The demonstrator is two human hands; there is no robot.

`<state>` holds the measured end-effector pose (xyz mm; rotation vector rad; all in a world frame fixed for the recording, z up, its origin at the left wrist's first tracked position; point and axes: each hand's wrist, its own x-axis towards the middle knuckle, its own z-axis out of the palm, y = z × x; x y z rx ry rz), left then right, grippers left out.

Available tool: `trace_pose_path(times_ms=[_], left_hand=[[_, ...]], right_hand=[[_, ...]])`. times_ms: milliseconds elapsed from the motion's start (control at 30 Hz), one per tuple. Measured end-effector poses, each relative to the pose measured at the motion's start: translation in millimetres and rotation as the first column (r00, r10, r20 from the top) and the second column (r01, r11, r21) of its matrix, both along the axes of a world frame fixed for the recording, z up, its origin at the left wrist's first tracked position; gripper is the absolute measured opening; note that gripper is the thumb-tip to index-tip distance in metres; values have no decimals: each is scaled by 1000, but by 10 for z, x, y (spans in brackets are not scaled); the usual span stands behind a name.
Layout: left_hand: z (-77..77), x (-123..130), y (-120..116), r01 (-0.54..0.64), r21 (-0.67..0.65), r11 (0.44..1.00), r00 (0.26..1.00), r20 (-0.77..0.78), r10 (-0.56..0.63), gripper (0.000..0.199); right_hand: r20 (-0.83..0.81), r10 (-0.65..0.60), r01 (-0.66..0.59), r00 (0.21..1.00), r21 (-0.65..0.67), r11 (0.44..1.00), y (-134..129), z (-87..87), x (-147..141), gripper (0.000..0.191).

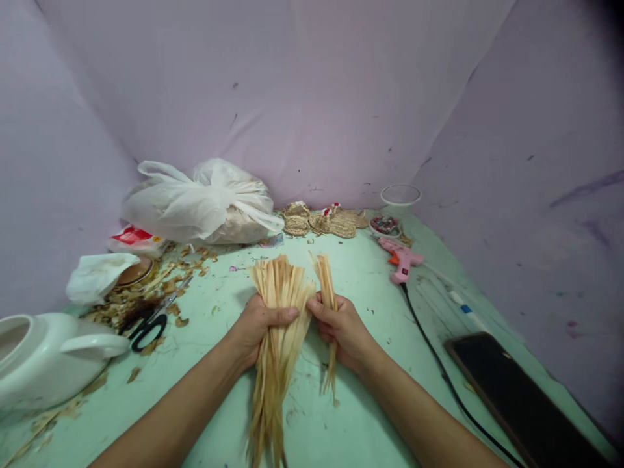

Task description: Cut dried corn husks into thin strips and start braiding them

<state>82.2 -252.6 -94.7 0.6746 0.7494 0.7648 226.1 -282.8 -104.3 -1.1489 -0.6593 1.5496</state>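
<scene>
A thick bundle of dried strips is clamped in the left hand over a green table, while a thinner bunch is gripped by the right hand just beside it. Whether the bundle's outer edge is also pinched by the right hand cannot be told. The dry-looking strips could be split by too hard a tug, or be spilled across the table if either hold is slackened.

Fibre strips straw yellow, streaked tan. Glue gun pink, trigger orange, cord black. Tabletop pale green, wall lilac with dark smudges.
</scene>
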Motion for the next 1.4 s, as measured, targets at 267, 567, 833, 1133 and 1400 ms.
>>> trace_pose_path(times_ms=[267,567,833,1133,1400], left_hand=[[18,-13,35,-87,18,996,990,-107,88,28],[38,44,-14,-150,6,989,982,-114,150,29],[40,44,-29,-136,-30,990,988,-80,133,41],[-9,47,-12,-178,110,978,925,-321,205,26],[16,40,-29,-133,64,989,967,-208,143,20]], right_hand=[[-1,4,-4,1000,-1,1000,2,-5,10,36],[205,-1,-10,979,52,999,-3,-63,-36,31],[202,111,-128,973,73,989,-29,-16,-10,33],[241,108,-132,965,88,987,-32,12,-44,32],[124,155,-164,980,68,984,-42,9,-29,30]])
